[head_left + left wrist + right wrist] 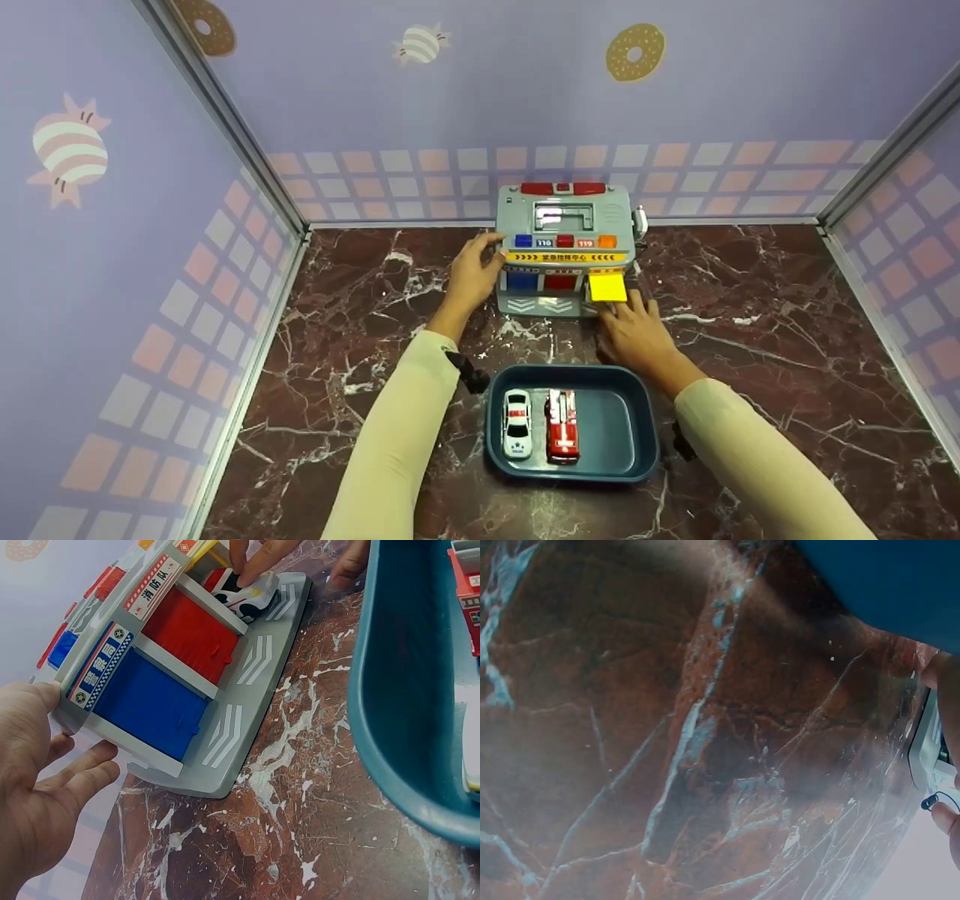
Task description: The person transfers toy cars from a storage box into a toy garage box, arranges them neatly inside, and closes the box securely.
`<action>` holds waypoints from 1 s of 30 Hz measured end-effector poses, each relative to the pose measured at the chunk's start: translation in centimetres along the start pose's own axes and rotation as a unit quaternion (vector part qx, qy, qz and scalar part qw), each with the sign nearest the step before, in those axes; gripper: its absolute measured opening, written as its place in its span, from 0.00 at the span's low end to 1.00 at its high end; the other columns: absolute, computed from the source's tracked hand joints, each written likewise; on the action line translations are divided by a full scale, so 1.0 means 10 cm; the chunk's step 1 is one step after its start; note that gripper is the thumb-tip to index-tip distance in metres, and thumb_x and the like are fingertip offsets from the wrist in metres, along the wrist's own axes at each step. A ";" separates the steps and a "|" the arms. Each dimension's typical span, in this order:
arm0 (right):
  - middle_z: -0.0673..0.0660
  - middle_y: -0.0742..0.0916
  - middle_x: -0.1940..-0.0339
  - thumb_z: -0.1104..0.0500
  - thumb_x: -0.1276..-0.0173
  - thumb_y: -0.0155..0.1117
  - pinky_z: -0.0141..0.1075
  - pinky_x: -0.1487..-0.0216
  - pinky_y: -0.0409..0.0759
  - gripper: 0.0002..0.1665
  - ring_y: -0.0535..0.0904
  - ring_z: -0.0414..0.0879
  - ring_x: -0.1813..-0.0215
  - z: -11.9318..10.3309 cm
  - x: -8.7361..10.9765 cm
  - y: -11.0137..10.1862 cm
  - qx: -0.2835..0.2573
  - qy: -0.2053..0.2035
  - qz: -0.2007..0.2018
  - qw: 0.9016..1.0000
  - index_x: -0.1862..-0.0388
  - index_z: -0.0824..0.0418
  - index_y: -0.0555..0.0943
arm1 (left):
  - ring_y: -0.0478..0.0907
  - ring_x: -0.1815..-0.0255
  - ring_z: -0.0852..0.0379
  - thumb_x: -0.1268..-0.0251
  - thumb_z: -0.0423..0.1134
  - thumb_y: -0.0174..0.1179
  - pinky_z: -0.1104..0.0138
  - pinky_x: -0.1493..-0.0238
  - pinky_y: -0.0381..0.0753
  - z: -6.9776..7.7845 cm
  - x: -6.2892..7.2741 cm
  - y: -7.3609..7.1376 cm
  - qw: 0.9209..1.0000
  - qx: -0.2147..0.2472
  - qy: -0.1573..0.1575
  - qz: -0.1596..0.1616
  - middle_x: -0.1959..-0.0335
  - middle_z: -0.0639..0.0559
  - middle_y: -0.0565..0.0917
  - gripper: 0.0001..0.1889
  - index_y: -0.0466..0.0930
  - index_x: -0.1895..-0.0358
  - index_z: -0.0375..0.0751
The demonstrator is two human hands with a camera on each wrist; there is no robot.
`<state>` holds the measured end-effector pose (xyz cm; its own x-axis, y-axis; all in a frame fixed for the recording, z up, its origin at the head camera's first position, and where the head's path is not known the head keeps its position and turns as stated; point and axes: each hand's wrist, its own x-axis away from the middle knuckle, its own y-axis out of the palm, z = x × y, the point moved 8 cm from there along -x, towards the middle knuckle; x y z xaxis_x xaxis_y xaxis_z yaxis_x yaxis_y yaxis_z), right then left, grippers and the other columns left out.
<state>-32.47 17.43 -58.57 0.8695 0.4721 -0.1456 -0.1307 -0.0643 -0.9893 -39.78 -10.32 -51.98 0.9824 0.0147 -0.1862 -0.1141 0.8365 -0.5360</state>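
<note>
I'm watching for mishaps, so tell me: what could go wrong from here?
The white toy car under the right hand might catch on the toy garage if pushed in crookedly. The raised yellow door could drop onto the car or hand. The left hand touches only one side of the toy garage, so a hard push might shift it.

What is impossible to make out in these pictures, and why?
Head view: most of the held car, hidden by the right hand and yellow door.
Left wrist view: most of the police car and fire truck, cut off by the right edge.
Right wrist view: most of the station, cut off by the right edge.
</note>
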 end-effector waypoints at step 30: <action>0.71 0.89 0.40 0.51 0.26 0.64 0.72 0.33 0.69 0.37 0.67 0.75 0.27 0.05 -0.17 0.06 -0.019 0.033 -0.047 0.998 0.23 0.65 0.73 | 0.84 0.32 0.45 0.15 0.43 0.64 0.52 0.27 0.82 -0.01 0.01 0.00 1.000 0.004 -0.007 -0.008 0.30 0.41 0.84 0.19 0.84 0.28 0.49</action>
<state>-34.21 17.03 -58.90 0.9070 0.4180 -0.0508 -0.0297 -0.0567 -0.9979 -39.74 -10.34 -52.07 0.9859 0.0088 -0.1670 -0.0975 0.8414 -0.5316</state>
